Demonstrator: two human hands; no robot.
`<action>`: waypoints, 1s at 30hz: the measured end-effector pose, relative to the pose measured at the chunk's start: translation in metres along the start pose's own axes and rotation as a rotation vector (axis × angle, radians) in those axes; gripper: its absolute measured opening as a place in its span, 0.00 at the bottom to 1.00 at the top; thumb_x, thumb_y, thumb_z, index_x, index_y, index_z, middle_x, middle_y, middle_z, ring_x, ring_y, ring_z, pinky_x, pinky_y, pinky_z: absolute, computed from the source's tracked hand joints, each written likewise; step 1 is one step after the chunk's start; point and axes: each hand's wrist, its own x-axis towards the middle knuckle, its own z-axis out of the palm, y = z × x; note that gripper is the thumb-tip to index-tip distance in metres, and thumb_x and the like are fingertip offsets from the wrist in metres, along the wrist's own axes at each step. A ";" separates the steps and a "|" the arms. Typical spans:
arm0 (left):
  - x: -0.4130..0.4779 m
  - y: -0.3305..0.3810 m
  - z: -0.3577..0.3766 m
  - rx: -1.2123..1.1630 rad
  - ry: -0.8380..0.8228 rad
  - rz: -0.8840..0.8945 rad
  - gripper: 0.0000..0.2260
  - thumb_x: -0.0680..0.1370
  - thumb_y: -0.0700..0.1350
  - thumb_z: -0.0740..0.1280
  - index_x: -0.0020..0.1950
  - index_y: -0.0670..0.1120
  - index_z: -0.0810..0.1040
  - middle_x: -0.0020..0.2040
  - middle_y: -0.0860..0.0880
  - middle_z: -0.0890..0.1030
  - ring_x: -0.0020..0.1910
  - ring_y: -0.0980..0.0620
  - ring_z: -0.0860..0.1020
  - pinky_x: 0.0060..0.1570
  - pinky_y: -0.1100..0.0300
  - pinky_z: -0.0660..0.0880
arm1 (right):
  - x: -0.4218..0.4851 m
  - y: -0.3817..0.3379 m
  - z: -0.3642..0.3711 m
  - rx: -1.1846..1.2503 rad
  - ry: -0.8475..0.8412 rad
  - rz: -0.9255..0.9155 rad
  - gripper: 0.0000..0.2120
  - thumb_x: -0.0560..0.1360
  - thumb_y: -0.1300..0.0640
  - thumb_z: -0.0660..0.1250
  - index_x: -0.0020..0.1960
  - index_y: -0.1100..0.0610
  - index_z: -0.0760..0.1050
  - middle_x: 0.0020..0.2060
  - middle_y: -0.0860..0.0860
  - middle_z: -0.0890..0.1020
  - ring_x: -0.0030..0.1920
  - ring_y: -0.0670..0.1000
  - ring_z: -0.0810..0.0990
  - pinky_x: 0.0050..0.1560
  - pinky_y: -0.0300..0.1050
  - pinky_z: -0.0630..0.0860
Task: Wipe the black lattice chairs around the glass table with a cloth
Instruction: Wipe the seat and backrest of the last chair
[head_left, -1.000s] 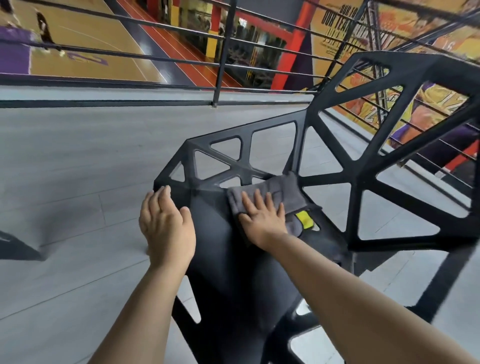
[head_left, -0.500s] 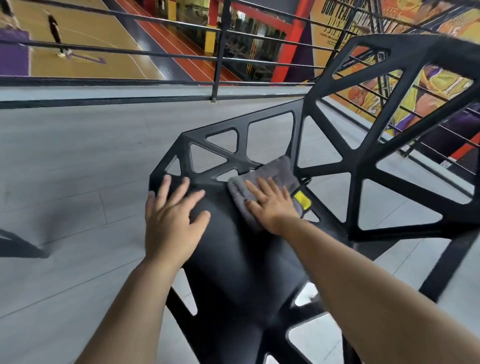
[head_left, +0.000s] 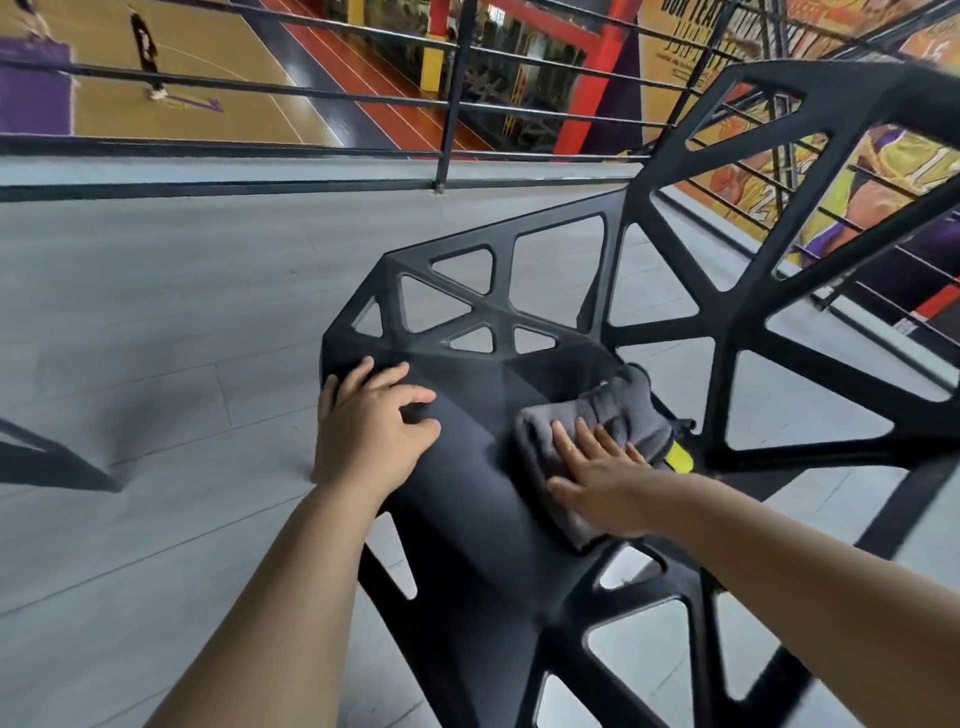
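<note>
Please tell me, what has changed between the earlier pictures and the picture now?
The right hand slid the grey cloth across the chair seat, away from the small triangular openings and toward the seat's right edge. The left hand moved from the seat's left edge onto its top. The right hand stays flat on the cloth, and the left hand holds nothing.

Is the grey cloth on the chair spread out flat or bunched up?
Bunched up: the grey fabric cloth shows thick folds beyond the right hand pressing it.
</note>
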 end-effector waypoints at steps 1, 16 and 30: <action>0.000 0.000 0.000 0.011 -0.001 0.001 0.14 0.71 0.51 0.69 0.57 0.58 0.80 0.71 0.58 0.69 0.74 0.55 0.55 0.73 0.55 0.42 | -0.022 -0.003 0.003 -0.020 -0.053 -0.029 0.33 0.80 0.40 0.48 0.76 0.47 0.32 0.76 0.52 0.36 0.76 0.54 0.37 0.74 0.55 0.40; -0.016 0.042 0.017 0.409 -0.138 0.247 0.19 0.79 0.52 0.56 0.70 0.51 0.68 0.75 0.53 0.64 0.77 0.51 0.50 0.74 0.50 0.41 | 0.070 -0.005 -0.015 0.182 0.218 0.208 0.35 0.77 0.36 0.49 0.77 0.47 0.40 0.77 0.52 0.41 0.76 0.57 0.39 0.73 0.61 0.42; -0.014 0.032 0.027 0.359 -0.045 0.272 0.14 0.67 0.47 0.73 0.51 0.48 0.83 0.57 0.50 0.82 0.65 0.46 0.74 0.65 0.43 0.65 | 0.107 0.038 -0.056 -0.099 0.513 0.238 0.18 0.77 0.56 0.51 0.66 0.54 0.65 0.64 0.53 0.74 0.65 0.56 0.64 0.57 0.53 0.63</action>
